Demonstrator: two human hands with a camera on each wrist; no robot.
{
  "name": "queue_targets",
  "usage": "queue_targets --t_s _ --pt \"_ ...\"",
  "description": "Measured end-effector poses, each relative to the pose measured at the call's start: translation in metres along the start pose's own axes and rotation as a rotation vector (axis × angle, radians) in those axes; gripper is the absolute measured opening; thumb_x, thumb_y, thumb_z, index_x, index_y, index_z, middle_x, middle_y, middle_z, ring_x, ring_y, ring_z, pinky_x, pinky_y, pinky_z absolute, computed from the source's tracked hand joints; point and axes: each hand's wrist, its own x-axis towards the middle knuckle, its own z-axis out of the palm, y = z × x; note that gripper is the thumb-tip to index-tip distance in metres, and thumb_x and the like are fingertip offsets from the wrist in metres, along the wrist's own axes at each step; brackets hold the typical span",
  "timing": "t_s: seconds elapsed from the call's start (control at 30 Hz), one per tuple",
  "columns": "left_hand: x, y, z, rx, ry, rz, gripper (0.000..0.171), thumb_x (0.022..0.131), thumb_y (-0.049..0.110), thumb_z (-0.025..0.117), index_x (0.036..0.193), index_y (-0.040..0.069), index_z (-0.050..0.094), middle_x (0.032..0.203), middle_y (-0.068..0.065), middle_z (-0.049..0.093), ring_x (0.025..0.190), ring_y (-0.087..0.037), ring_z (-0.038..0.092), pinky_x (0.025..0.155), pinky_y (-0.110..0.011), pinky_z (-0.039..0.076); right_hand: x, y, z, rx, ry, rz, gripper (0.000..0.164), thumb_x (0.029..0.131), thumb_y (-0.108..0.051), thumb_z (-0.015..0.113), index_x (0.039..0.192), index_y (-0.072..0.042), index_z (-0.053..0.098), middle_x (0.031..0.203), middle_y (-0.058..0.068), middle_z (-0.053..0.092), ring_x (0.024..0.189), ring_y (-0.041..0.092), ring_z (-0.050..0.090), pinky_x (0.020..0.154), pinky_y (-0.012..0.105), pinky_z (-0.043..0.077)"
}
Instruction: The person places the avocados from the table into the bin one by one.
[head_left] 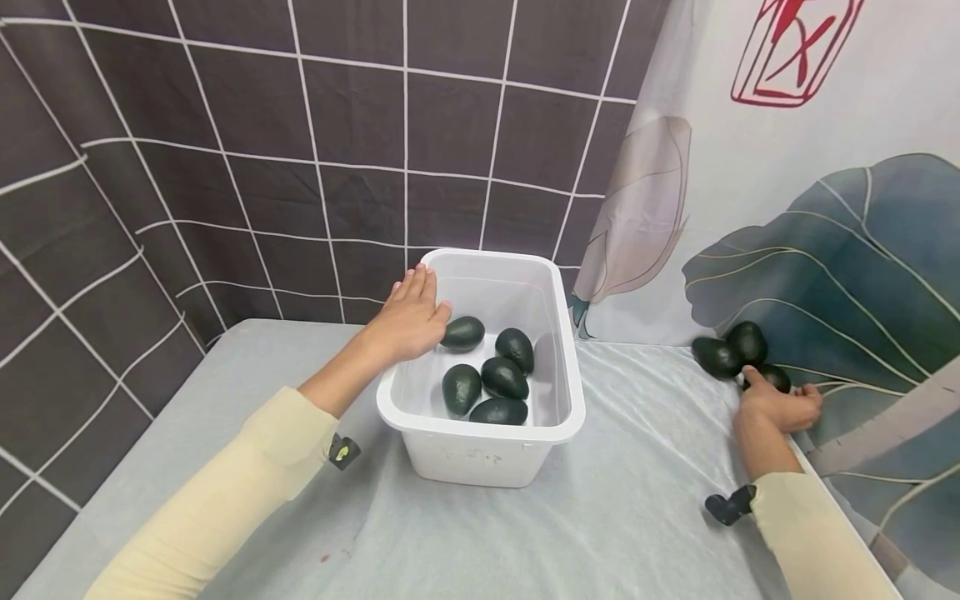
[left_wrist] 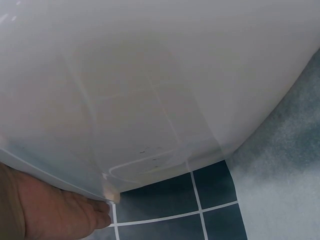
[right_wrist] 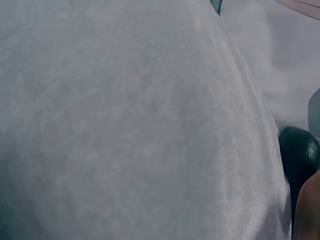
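A white plastic bin stands on the cloth-covered table with several dark green avocados lying on its bottom. My left hand rests on the bin's left rim, fingers straight and pointing away from me. In the left wrist view that hand shows beside the bin's outer wall. Far to the right, three avocados sit together, two of them behind my right hand. Its thumb and fingers are round the nearest avocado. One avocado shows at the right wrist view's edge.
Light grey cloth covers the table. A dark curtain with white grid lines hangs behind and at the left. At the right hangs a pale curtain with large leaf prints, close to the right-hand avocados.
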Motion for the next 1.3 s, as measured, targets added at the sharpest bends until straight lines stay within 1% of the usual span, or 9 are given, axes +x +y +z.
queue_targets --t_s 0.1,0.2,0.27,0.4,0.53,0.67,0.83,0.97,1.3 --pt "0.0000 -0.0005 -0.0004 -0.003 0.002 0.001 0.079 0.119 0.040 0.024 0.176 -0.010 0.002 0.188 -0.028 -0.009 0.178 -0.045 -0.007 0.147 -0.056 0.000 -0.0013 0.0005 -0.0005 -0.025 -0.003 0.015 0.097 0.074 -0.009 0.106 0.156 -0.026 0.057 0.173 -0.012 0.045 0.154 -0.005 0.042 0.119 0.002 0.035" --pt "-0.0004 -0.0005 -0.0007 -0.009 0.000 0.000 0.080 0.119 0.040 0.024 0.176 -0.010 0.001 0.188 -0.028 -0.009 0.178 -0.045 -0.007 0.147 -0.056 -0.001 -0.0014 0.0011 -0.0015 0.008 -0.009 0.036 0.097 0.073 -0.007 0.107 0.155 -0.026 0.058 0.173 -0.012 0.045 0.154 -0.004 0.042 0.121 0.005 0.037" --pt "-0.0006 -0.0004 -0.0008 -0.010 0.000 0.000 0.080 0.119 0.040 0.024 0.176 -0.010 0.001 0.188 -0.028 -0.010 0.178 -0.045 -0.007 0.147 -0.056 -0.001 -0.0011 0.0016 -0.0020 0.004 -0.012 0.046 0.097 0.073 -0.009 0.107 0.156 -0.026 0.059 0.172 -0.013 0.046 0.154 -0.004 0.041 0.123 0.006 0.036" --pt "-0.0004 -0.0006 -0.0002 -0.012 0.000 0.000 0.080 0.119 0.039 0.024 0.176 -0.011 0.001 0.188 -0.029 -0.010 0.178 -0.045 -0.007 0.147 -0.055 -0.002 -0.0006 0.0026 -0.0021 -0.077 -0.009 0.040 0.097 0.076 -0.012 0.106 0.159 -0.027 0.059 0.172 -0.012 0.047 0.155 -0.002 0.040 0.127 0.004 0.029" --pt "-0.0001 -0.0010 0.0001 -0.011 0.001 0.000 0.079 0.119 0.039 0.024 0.176 -0.011 0.001 0.188 -0.029 -0.010 0.178 -0.045 -0.007 0.147 -0.055 -0.002 -0.0011 0.0029 -0.0017 -0.100 -0.008 0.039 0.093 0.080 -0.010 0.103 0.160 -0.027 0.060 0.175 -0.011 0.044 0.160 0.000 0.038 0.130 0.006 0.025" --pt "-0.0003 -0.0005 -0.0001 -0.007 0.002 0.002 0.079 0.119 0.039 0.024 0.176 -0.011 0.002 0.188 -0.029 -0.009 0.178 -0.046 -0.006 0.147 -0.056 0.000 -0.0026 0.0030 -0.0014 -0.135 -0.009 0.037 0.089 0.085 -0.013 0.100 0.162 -0.029 0.059 0.178 -0.010 0.040 0.164 0.002 0.035 0.133 0.009 0.021" --pt "-0.0003 -0.0004 -0.0008 -0.009 0.000 0.001 0.079 0.119 0.039 0.024 0.176 -0.011 0.002 0.188 -0.029 -0.009 0.178 -0.045 -0.007 0.147 -0.055 -0.002 -0.0034 0.0028 -0.0018 -0.160 -0.016 0.025 0.085 0.088 -0.014 0.098 0.163 -0.030 0.060 0.179 -0.009 0.039 0.165 0.003 0.034 0.134 0.010 0.020" --pt "0.0002 -0.0005 -0.0014 -0.015 0.001 0.000 0.079 0.119 0.040 0.024 0.176 -0.010 0.001 0.188 -0.028 -0.010 0.178 -0.045 -0.008 0.147 -0.055 -0.003 -0.0027 0.0031 -0.0022 -0.156 -0.025 0.011 0.082 0.091 -0.016 0.096 0.163 -0.031 0.060 0.179 -0.008 0.039 0.165 0.004 0.034 0.134 0.010 0.021" --pt "0.0004 -0.0012 -0.0006 -0.013 0.001 -0.002 0.079 0.119 0.039 0.024 0.176 -0.010 0.002 0.188 -0.028 -0.009 0.178 -0.045 -0.007 0.147 -0.056 -0.001 -0.0038 0.0030 -0.0011 -0.130 -0.014 -0.053 0.078 0.090 -0.019 0.097 0.159 -0.030 0.064 0.175 -0.009 0.048 0.163 0.003 0.037 0.133 0.009 0.021"
